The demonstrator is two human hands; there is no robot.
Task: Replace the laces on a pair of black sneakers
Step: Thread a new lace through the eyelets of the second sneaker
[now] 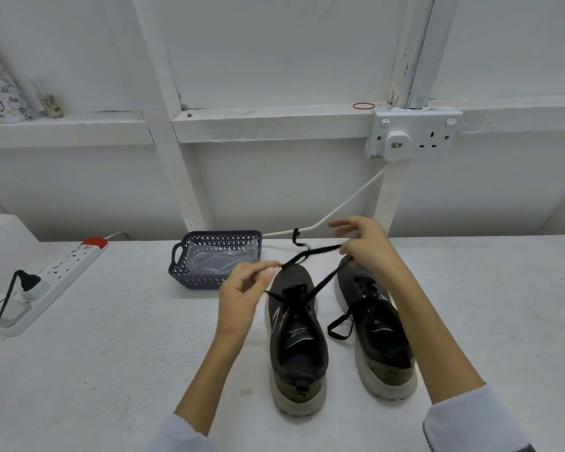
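on the white table [128, 353], the left sneaker [296, 337] and the right sneaker [377, 334] stood side by side, heels toward the person. a black lace [320, 251] rose from the left sneaker's eyelets to the right hand [366, 246], which gripped it above the toes, while the left hand [242, 291] pinched the same lace, the strand stretched between both hands. behind the shoes sat a dark basket [190, 282], with a power strip [62, 272] well off to the left.

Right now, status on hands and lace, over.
Left hand pinches black lace; right hand holds it too. Lace leads into left sneaker. Basket behind, apart.
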